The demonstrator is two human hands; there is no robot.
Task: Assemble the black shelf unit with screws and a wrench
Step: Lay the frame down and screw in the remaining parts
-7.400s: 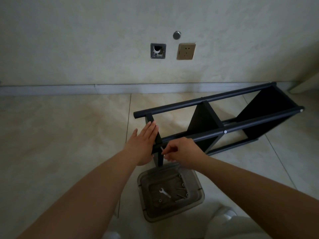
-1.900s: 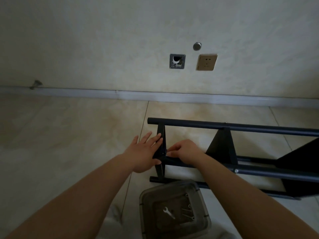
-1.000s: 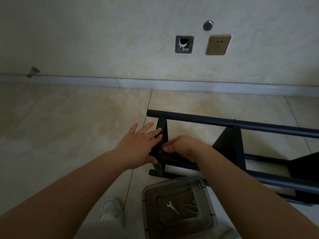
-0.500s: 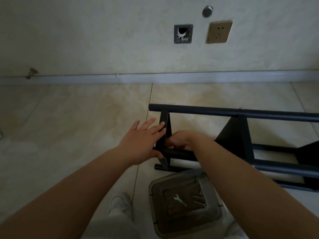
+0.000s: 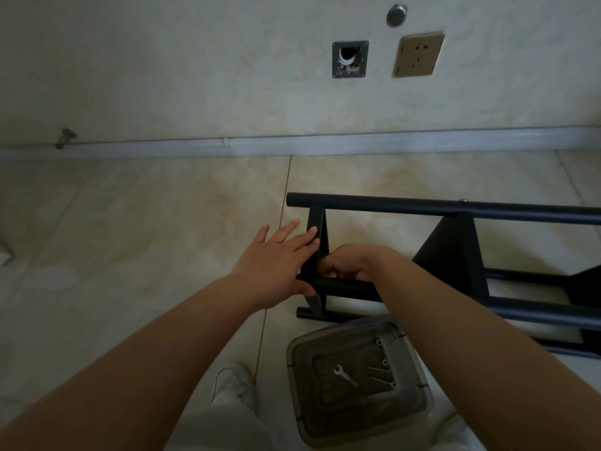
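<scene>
Your left hand (image 5: 276, 265) presses flat, fingers straight, against the end panel of the black shelf unit (image 5: 455, 242) lying on the floor. Your right hand (image 5: 348, 263) curls at the panel's inner corner; what it pinches is hidden. The wrench (image 5: 344, 375) lies in the plastic bin (image 5: 419, 402).

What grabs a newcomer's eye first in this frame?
The two hands at centre: the left hand presses flat against the end panel of the black shelf unit, which lies on its side on the tiled floor, while the right hand curls its fingers at the joint with the near tube. Just below, a clear plastic bin holds a small wrench and loose screws.
</scene>
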